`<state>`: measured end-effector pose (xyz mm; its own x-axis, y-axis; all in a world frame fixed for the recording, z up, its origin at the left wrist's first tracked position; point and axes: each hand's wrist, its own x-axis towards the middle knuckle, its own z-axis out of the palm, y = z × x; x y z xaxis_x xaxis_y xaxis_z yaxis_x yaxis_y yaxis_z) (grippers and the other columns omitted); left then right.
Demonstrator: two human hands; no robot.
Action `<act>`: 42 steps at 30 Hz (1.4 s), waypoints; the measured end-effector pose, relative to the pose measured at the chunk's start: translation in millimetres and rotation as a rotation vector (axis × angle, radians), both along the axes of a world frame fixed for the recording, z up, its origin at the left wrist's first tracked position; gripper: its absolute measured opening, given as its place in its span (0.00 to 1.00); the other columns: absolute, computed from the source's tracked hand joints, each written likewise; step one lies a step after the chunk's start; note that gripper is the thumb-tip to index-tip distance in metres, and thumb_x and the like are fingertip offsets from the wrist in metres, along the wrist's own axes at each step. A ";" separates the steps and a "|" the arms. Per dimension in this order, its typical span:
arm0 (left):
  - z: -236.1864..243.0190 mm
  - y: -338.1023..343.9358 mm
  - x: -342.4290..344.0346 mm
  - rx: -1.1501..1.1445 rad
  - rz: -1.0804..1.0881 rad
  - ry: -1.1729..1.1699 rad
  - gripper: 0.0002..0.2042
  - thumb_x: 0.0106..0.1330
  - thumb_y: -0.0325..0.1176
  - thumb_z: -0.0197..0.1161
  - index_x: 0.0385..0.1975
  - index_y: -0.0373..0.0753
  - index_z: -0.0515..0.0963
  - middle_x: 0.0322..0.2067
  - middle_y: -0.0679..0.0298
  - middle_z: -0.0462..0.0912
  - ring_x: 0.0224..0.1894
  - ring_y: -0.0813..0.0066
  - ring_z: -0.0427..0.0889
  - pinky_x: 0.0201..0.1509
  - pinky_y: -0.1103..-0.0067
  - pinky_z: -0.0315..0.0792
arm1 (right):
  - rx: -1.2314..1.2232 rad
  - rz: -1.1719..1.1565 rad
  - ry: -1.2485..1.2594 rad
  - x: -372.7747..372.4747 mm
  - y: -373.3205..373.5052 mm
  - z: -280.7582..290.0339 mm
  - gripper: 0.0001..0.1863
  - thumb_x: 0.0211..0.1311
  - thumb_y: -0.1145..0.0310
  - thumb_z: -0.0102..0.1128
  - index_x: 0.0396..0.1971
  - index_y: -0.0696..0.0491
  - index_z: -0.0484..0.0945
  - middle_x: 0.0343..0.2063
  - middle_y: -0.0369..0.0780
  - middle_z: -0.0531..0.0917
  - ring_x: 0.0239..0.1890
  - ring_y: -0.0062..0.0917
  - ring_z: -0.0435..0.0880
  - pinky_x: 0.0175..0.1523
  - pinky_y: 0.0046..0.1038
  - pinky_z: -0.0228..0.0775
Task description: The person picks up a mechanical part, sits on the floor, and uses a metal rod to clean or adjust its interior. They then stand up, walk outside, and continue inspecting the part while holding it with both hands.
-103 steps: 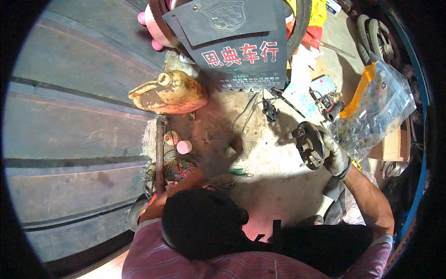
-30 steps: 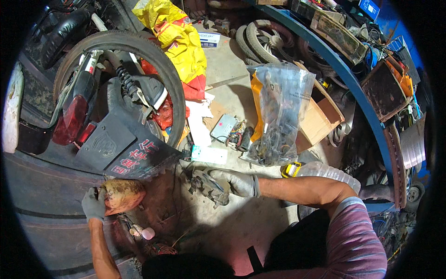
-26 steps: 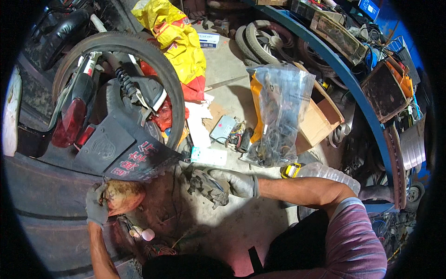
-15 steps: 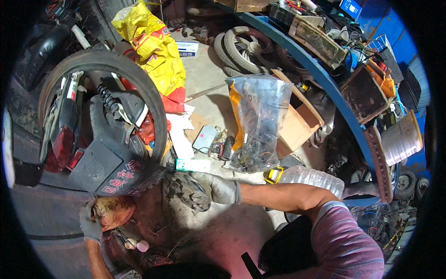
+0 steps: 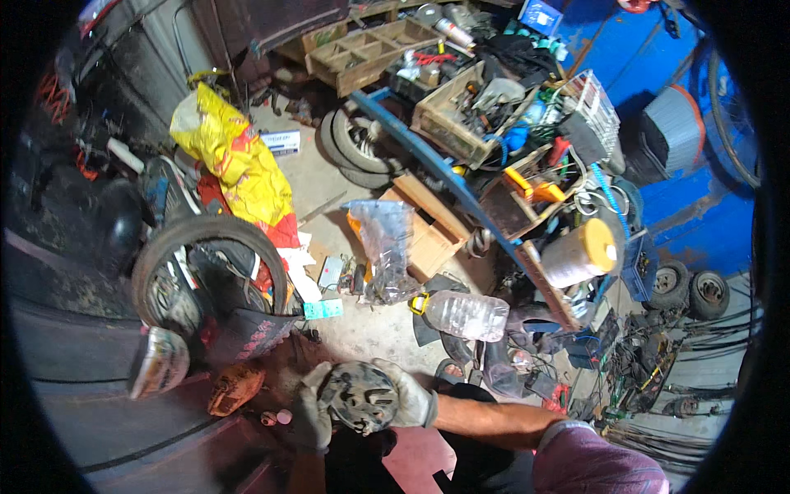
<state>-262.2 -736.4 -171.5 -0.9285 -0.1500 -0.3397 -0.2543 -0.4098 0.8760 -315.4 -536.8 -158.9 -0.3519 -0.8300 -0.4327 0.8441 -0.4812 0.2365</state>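
Observation:
A round, dark, dirt-caked metal part [image 5: 360, 397] is held between my two gloved hands near the lower middle of the view, its uneven face turned up. My left hand [image 5: 312, 409], in a grey-white glove, grips its left edge. My right hand [image 5: 414, 395], gloved alike, clasps the right edge, with most of its fingers out of sight. To the left, beyond my left hand, a rusty orange-brown rounded part [image 5: 236, 389] lies low beside the tipped vehicle with its tyre [image 5: 146, 276].
A large clear plastic bottle [image 5: 471, 315] lies past my right hand. Beyond it are a plastic bag of dark parts [image 5: 387, 263], a cardboard box [image 5: 432, 259] and a yellow sack [image 5: 234, 165]. A blue-edged shelf [image 5: 448, 169] with wooden trays and tools crosses the right side.
My left hand has left the rusty part and come right to grip the round metal part. My right hand has brought that part nearer me, face up. The view has swung right.

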 end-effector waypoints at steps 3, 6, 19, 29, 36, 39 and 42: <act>109.0 28.8 -15.4 0.109 -0.404 0.069 0.36 0.73 0.60 0.50 0.67 0.33 0.64 0.67 0.54 0.67 0.70 0.61 0.66 0.73 0.65 0.59 | -0.074 -0.094 -0.061 16.6 43.8 74.2 0.28 0.71 0.44 0.50 0.60 0.46 0.77 0.58 0.40 0.81 0.57 0.35 0.80 0.63 0.45 0.71; 196.8 58.2 -38.4 0.229 -0.614 0.047 0.33 0.76 0.50 0.53 0.69 0.29 0.59 0.66 0.50 0.67 0.68 0.62 0.68 0.72 0.68 0.61 | -0.133 -0.106 -0.088 19.3 81.8 157.4 0.24 0.71 0.48 0.50 0.56 0.48 0.79 0.54 0.40 0.83 0.54 0.34 0.82 0.61 0.44 0.74; 369.1 145.7 -24.3 0.059 -0.697 0.092 0.21 0.80 0.35 0.40 0.63 0.28 0.68 0.60 0.53 0.76 0.60 0.66 0.76 0.66 0.71 0.68 | 0.075 -0.548 0.043 85.3 123.6 356.1 0.27 0.71 0.43 0.46 0.54 0.48 0.79 0.44 0.42 0.86 0.41 0.34 0.87 0.45 0.42 0.82; 465.2 209.5 -15.3 0.017 -1.183 0.446 0.31 0.78 0.53 0.44 0.63 0.27 0.66 0.60 0.46 0.74 0.63 0.61 0.74 0.70 0.66 0.67 | 0.019 -1.066 0.145 169.8 132.7 431.6 0.28 0.72 0.44 0.44 0.56 0.51 0.78 0.51 0.44 0.84 0.51 0.38 0.83 0.59 0.46 0.76; 474.4 240.4 62.1 -0.055 -1.252 0.426 0.34 0.74 0.58 0.51 0.64 0.30 0.67 0.61 0.51 0.74 0.63 0.63 0.73 0.70 0.68 0.64 | 0.000 -1.324 0.152 254.8 138.6 446.7 0.30 0.72 0.44 0.44 0.58 0.53 0.76 0.52 0.46 0.83 0.52 0.40 0.83 0.60 0.48 0.75; 502.4 262.6 87.3 -0.541 -1.385 0.852 0.24 0.74 0.43 0.54 0.61 0.30 0.73 0.59 0.52 0.76 0.62 0.62 0.74 0.68 0.70 0.66 | 0.008 -1.397 0.197 295.3 147.4 438.2 0.29 0.72 0.45 0.46 0.59 0.51 0.75 0.52 0.43 0.83 0.51 0.36 0.84 0.58 0.44 0.77; 522.8 278.8 141.9 -0.538 -1.408 1.059 0.23 0.67 0.33 0.61 0.61 0.30 0.72 0.58 0.50 0.76 0.63 0.60 0.74 0.68 0.69 0.66 | -0.031 -1.414 0.225 344.4 162.1 454.3 0.31 0.71 0.39 0.46 0.60 0.47 0.75 0.51 0.39 0.84 0.48 0.31 0.86 0.52 0.42 0.81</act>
